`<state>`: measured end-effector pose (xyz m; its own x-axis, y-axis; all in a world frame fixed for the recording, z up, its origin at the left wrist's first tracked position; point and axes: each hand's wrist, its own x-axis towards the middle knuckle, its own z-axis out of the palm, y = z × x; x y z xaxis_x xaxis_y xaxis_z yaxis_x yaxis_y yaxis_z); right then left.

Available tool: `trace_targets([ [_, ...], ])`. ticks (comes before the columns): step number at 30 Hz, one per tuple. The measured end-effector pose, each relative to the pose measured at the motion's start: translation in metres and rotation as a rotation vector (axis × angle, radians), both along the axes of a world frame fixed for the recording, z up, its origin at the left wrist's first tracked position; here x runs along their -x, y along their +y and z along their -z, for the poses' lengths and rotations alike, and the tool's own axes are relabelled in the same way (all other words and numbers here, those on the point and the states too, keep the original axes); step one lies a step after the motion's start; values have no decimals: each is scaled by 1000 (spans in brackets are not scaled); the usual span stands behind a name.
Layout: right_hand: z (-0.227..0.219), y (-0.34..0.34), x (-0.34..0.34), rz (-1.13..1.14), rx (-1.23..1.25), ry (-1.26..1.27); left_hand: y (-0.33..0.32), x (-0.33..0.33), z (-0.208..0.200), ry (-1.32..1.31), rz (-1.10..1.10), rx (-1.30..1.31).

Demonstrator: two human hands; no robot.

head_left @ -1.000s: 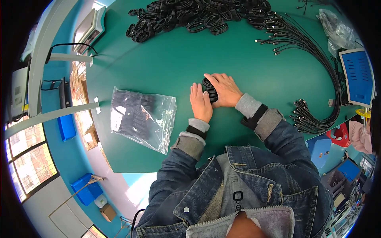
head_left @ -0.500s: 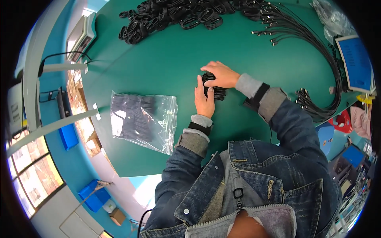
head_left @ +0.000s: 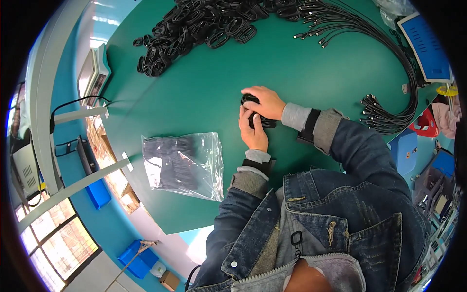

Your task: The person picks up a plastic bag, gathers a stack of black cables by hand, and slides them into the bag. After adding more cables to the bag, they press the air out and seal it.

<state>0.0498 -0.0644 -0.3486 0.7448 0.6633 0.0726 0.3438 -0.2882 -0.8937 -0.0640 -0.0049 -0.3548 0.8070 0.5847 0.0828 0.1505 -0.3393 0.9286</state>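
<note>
A small stack of coiled black cables [head_left: 263,122] lies on the green table in front of me, partly hidden by my hands. My left hand [head_left: 254,136] holds its left and near side, fingers along the edge and thumb over the coils. From the right, my right hand [head_left: 268,103] curls over the far end, its thumb touching the coils close to my left fingers. To the left of my hands lies a clear plastic bag [head_left: 210,168], with bundled dark cables [head_left: 177,163] inside.
Many coiled black cables [head_left: 194,27] are heaped at the far side. A long bundle of loose cables [head_left: 412,92] curves down the right, beside a blue-faced device [head_left: 427,46]. A grey machine [head_left: 95,73] and metal frame bars [head_left: 80,116] stand at the left edge.
My view has turned slightly, shifting the table and bag in the picture. My right hand has come closer to my left fingers, still on the coiled cables.
</note>
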Motion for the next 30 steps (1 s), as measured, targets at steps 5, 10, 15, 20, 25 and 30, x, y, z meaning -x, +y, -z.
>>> trace_targets([
  [5, -4, -11, -21, -230, 103, 16, -3, -4, -2, -99, -70, 51],
  [10, -17, -5, -27, -283, 393, -401, -3, -3, -1, -96, -62, 51],
  [15, -9, 1, -28, -321, 348, -441, -2, -3, -1, -92, -73, 93],
  [20, -10, 2, -50, -500, 197, -302, -1, -1, -4, -66, -54, 26],
  [25, -18, -16, -50, -581, 191, 202, -3, 0, -3, -107, -66, 49],
  [30, -19, -9, -28, -476, 243, 16, -5, -6, -3, -210, -80, 121],
])
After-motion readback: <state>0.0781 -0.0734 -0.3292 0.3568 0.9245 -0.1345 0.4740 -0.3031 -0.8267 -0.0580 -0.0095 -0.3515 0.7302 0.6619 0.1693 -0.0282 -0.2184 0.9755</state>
